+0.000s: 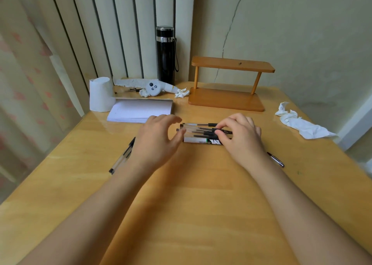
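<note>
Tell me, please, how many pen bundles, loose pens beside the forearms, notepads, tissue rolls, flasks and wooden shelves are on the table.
Pen bundle: 1
Loose pens: 2
Notepad: 1
Tissue roll: 1
Black flask: 1
Wooden shelf: 1
Total: 7

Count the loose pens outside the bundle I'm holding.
2 outside the bundle: a clear pen beside the left forearm, a dark pen right of the right wrist. The dark bits by the paper roll may be more.

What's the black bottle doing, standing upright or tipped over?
Upright. The black bottle stands on its base, cap at the top, strap hanging down.
</note>
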